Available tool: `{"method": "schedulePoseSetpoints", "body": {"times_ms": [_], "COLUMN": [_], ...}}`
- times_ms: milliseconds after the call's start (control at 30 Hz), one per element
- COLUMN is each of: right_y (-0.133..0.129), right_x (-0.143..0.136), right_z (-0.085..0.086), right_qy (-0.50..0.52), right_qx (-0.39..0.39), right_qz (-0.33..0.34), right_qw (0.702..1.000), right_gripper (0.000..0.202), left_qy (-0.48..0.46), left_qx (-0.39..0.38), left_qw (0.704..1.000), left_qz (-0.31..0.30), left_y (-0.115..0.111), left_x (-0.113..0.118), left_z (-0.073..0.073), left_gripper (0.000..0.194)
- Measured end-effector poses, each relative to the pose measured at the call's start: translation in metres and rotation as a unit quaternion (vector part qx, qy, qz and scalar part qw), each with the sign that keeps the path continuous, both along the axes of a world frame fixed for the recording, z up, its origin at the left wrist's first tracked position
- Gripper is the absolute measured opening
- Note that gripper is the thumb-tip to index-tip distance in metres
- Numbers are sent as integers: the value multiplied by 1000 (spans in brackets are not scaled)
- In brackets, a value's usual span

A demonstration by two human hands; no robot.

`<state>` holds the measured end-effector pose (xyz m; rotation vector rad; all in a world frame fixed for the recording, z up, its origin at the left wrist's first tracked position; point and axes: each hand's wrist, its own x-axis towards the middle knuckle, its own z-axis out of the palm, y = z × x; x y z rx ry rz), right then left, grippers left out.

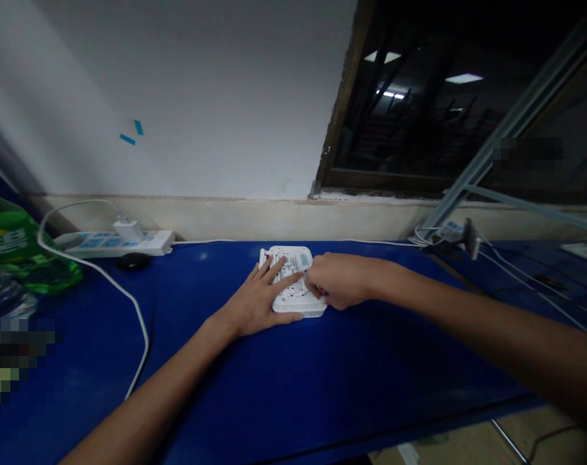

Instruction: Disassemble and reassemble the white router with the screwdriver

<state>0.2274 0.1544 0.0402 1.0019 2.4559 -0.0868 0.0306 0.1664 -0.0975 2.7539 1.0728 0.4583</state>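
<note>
A white plastic device with rounded corners (289, 302), router-like with vents and a printed label, lies flat on the blue table (351, 374). Across its left side rests my left hand (254, 300), its fingers spread over the surface and its thumb along the near edge. My right hand (341, 281) is closed in a fist-like grip at the device's right side. A small reddish bit shows by its fingers, but what they hold is mostly hidden and too small to name.
At the back left are a white power strip (152, 243) with a plugged-in charger (128, 229), a black rounded object (133, 261) and a green bottle (17, 239). A white cable (137, 310) loops down the left. A phone-like object (471, 239) and cables sit back right.
</note>
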Motion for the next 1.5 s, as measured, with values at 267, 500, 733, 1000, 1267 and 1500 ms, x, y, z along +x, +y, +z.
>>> {"method": "schedulePoseSetpoints", "body": {"times_ms": [267, 500, 733, 1000, 1267, 1500], "right_y": [3, 30, 46, 34, 18, 12], "right_x": [-14, 27, 71, 90, 93, 60], "right_z": [-2, 35, -8, -59, -49, -30], "right_qy": [-11, 130, 445, 533, 465, 372], "right_qx": [-29, -154, -58, -129, -105, 21], "right_qz": [-139, -85, -135, -193, -127, -39], "right_qw": [990, 976, 883, 814, 870, 927], "right_gripper": [20, 18, 29, 28, 22, 9], "left_qy": [5, 24, -22, 12, 7, 21], "left_qx": [3, -64, -82, 63, 41, 64], "left_qw": [1000, 996, 995, 997, 999, 998], "left_qz": [-12, -54, -54, 51, 17, 18], "left_y": [1, -1, -4, -8, 0, -4], "left_x": [1, -11, -21, -9, -17, -11], "left_z": [2, 23, 51, 36, 25, 22], "left_gripper": [85, 64, 39, 81, 79, 76]}}
